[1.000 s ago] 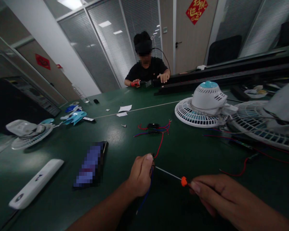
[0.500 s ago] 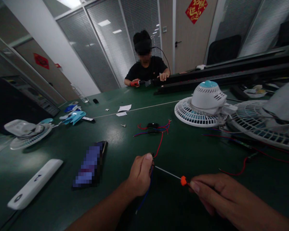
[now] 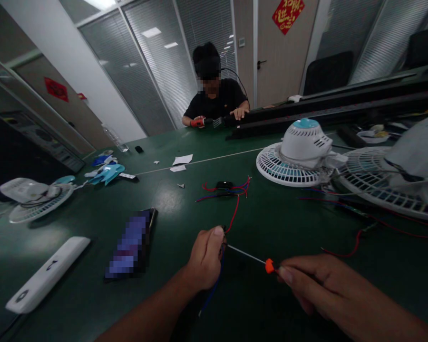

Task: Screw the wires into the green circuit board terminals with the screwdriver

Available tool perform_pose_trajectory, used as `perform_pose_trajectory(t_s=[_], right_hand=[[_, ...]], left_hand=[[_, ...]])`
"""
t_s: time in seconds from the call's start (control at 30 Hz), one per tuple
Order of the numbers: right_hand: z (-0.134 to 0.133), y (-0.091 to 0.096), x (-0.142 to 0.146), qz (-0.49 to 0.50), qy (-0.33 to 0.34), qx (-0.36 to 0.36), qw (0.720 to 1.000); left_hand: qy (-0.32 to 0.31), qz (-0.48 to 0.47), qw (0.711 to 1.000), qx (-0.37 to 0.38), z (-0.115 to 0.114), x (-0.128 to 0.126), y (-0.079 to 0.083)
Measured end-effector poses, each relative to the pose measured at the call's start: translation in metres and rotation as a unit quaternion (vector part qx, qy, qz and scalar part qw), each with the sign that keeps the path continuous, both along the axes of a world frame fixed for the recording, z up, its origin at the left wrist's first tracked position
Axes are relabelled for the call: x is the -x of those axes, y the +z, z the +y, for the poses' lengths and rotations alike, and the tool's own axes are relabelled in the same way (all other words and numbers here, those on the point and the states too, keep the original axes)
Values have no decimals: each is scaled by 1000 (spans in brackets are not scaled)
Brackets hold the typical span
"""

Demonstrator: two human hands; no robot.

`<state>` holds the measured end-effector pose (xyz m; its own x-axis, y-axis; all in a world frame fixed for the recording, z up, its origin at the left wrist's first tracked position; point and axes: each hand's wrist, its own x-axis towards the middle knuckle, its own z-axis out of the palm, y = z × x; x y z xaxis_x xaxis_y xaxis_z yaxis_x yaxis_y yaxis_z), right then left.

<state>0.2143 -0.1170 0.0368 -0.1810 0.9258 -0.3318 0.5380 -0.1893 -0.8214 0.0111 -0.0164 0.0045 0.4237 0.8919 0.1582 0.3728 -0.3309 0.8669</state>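
Observation:
My left hand (image 3: 206, 256) is closed on a small dark part mostly hidden by the fingers. From that part a red wire (image 3: 234, 213) runs up and a blue wire (image 3: 211, 294) hangs down. My right hand (image 3: 328, 285) grips a screwdriver (image 3: 269, 265) with an orange collar; its handle is hidden in the fingers. The thin metal shaft points left, and its tip meets the part at my left thumb. Just beyond my hands lie black modules (image 3: 224, 185) with red and blue wires.
A smartphone (image 3: 130, 244) and a white power strip (image 3: 48, 275) lie at left. White fans (image 3: 294, 164) stand at right, near loose wires (image 3: 356, 242). Another fan (image 3: 39, 199) sits far left. Across the table (image 3: 164, 218), a person (image 3: 216, 99) holds a red power tool (image 3: 199, 122) by black rails.
The whole view has shifted slightly to the left. Both hands keep their grips, and the screwdriver tip stays at the part in my left hand.

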Motion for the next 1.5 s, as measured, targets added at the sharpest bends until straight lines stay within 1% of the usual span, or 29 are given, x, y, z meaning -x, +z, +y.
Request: perform_pose_trajectory(t_s=[0.13, 0.3, 0.43, 0.67, 0.93, 1.13, 1.27, 1.5], right_hand=[[-2, 0, 0, 4, -12, -7, 1000], [-3, 0, -1, 10, -11, -10, 1000], [-3, 1, 0, 8, -11, -6, 1000], [-1, -1, -1, -11, -1, -5, 1000], [-2, 0, -1, 2, -9, -6, 1000], [-1, 1, -1, 4, -7, -7, 1000], [-2, -2, -2, 11, -11, -8, 1000], [-2, -2, -1, -1, -8, -5, 1000]], left_hand=[[-4, -1, 1000, 5, 0, 1, -2], [9, 14, 1000, -15, -1, 1, 0], [-10, 8, 1000, 5, 0, 1, 0], [-5, -1, 1000, 1, 1, 1, -2], [-1, 9, 1000, 5, 0, 0, 1], [-7, 5, 1000, 2, 1, 2, -3], [-18, 7, 1000, 9, 1, 2, -3], [-11, -6, 1000, 7, 2, 2, -4]])
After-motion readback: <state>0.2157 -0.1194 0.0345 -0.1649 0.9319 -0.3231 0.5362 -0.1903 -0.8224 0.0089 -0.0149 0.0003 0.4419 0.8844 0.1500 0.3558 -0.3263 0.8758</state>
